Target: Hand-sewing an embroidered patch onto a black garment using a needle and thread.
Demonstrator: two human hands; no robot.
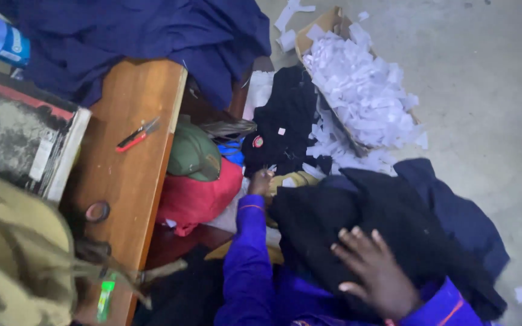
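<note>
Watching left to right:
Snips: small red-handled snips on the wooden table edge; a nudge drops them.
Left hand: grip unclear.
Right hand: spread flat, pressing your black cloth garment; it may slide floorward.

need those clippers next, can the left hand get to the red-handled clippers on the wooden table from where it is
Probably yes. The left hand is out near the black cloth; the red-handled clippers lie bare on the wooden table, with only a green cap and red bundle between.
</note>
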